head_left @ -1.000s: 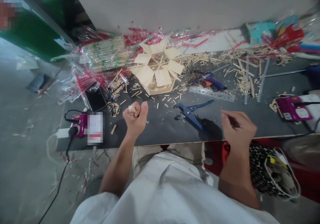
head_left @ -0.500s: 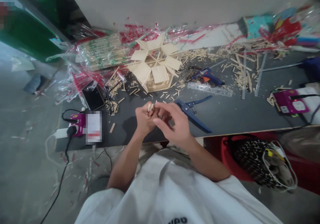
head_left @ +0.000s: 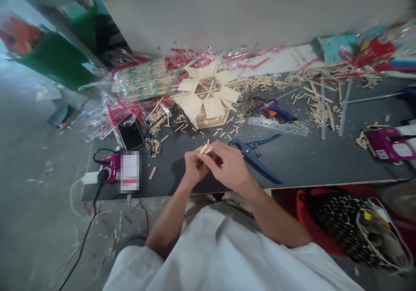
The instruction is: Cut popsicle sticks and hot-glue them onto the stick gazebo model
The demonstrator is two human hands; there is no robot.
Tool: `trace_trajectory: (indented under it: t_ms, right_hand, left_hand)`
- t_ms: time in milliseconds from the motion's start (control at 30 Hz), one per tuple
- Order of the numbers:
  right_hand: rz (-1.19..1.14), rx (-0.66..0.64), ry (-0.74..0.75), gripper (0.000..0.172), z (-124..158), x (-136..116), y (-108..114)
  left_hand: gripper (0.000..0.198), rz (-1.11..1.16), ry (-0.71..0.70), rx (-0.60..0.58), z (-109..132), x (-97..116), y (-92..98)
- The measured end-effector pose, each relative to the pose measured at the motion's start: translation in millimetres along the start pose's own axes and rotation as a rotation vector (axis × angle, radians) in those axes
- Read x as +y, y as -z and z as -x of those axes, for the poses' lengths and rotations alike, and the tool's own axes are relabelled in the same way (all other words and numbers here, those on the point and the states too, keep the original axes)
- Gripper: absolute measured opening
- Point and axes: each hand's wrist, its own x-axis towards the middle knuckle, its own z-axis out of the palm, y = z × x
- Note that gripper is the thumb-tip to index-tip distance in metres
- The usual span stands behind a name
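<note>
My left hand (head_left: pixel 194 168) is closed around a small bundle of short wooden sticks (head_left: pixel 205 150), whose ends poke out at the top. Thumb and fingers of my right hand (head_left: pixel 229 163) pinch the same sticks from the right side. Both hands are together over the front part of the dark table (head_left: pixel 292 167). Behind them stands a wooden stick model (head_left: pixel 211 120) with several flat slatted panels around an open centre. Blue cutters (head_left: pixel 256 160) lie open just right of my right hand.
A blue glue gun (head_left: pixel 274 109) and clear ruler (head_left: pixel 278 126) lie behind the cutters. Cut sticks are scattered around the model. At the left are a black phone (head_left: pixel 131 134), a purple power strip (head_left: pixel 112 168) and plastic-wrapped sticks (head_left: pixel 143 81). A red container (head_left: pixel 302 208) stands below the table.
My right thumb and fingers have closed onto the sticks, which now stick out more clearly above my left hand. The whole view has shifted, with the table lower and further right.
</note>
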Motion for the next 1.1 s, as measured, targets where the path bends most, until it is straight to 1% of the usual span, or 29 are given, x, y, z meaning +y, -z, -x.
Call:
trace_trajectory:
  t_ms: [67, 133, 167, 233, 267, 333, 367, 400, 467, 533, 600, 667, 733, 800, 867, 967, 1033, 1100]
  right_hand:
    - [-0.02, 0.007, -0.051, 0.013, -0.5, 2.7, 7.6]
    - [-0.035, 0.069, -0.112, 0.017, 1.7, 7.7, 17.0]
    - [-0.036, 0.097, -0.146, 0.019, 4.3, 11.5, 21.8]
    - [-0.089, 0.135, -0.241, 0.023, 12.5, 20.9, 30.6]
    - [-0.138, 0.148, -0.3, 0.024, 17.9, 26.1, 33.9]
    - [-0.251, 0.18, -0.405, 0.025, 29.6, 36.2, 37.8]
    - [-0.295, 0.201, -0.438, 0.026, 34.9, 40.7, 38.5]
    - [-0.325, 0.225, -0.459, 0.029, 39.5, 44.8, 38.8]
    - [-0.368, 0.302, -0.49, 0.033, 45.3, 52.1, 40.4]
    - [-0.408, 0.416, -0.515, 0.037, 46.9, 59.0, 46.5]
    - [-0.43, 0.529, -0.524, 0.041, 46.1, 66.0, 58.7]
    - [-0.437, 0.612, -0.531, 0.046, 45.1, 72.8, 73.7]
    - [-0.441, 0.651, -0.548, 0.05, 45.6, 78.7, 85.6]
    - [-0.443, 0.659, -0.575, 0.05, 48.1, 83.3, 89.6]
    - [-0.435, 0.653, -0.602, 0.048, 51.6, 86.2, 85.6]
    - [-0.408, 0.627, -0.615, 0.044, 57.0, 87.2, 72.6]
    - [-0.384, 0.577, -0.609, 0.043, 60.2, 85.2, 64.2]
    - [-0.352, 0.484, -0.594, 0.039, 62.7, 81.2, 56.7]
  left_hand:
    - [0.039, -0.097, -0.027, -0.041, -0.5, -1.2, -1.3]
    - [0.031, -0.182, -0.043, -0.078, -2.2, 1.4, -2.4]
    - [0.025, -0.23, -0.041, -0.097, -3.2, 4.4, -2.6]
    - [0.013, -0.402, -0.024, -0.168, -5.4, 13.3, -1.5]
    - [0.01, -0.563, -0.011, -0.24, -6.4, 19.0, -0.3]
    - [0.011, -0.858, 0.02, -0.415, -7.9, 31.6, 3.0]
    - [0.013, -0.951, 0.035, -0.505, -8.4, 38.0, 4.9]
    - [0.015, -1.016, 0.051, -0.57, -8.7, 44.1, 7.1]
    - [0.018, -1.102, 0.087, -0.653, -9.4, 55.0, 13.0]
    - [0.018, -1.172, 0.137, -0.689, -10.4, 63.4, 23.0]
    - [0.02, -1.233, 0.191, -0.706, -11.9, 68.7, 38.0]
    - [0.021, -1.281, 0.243, -0.682, -14.3, 69.9, 55.7]
    - [0.019, -1.319, 0.268, -0.649, -17.8, 67.4, 71.4]
    - [0.019, -1.315, 0.254, -0.621, -21.9, 63.1, 80.9]
    - [0.02, -1.307, 0.257, -0.601, -26.0, 59.8, 83.5]
    - [0.024, -1.298, 0.291, -0.544, -32.1, 59.5, 82.0]
    - [0.026, -1.279, 0.287, -0.507, -36.3, 62.1, 82.3]
    - [0.027, -1.254, 0.256, -0.494, -40.0, 65.4, 84.2]
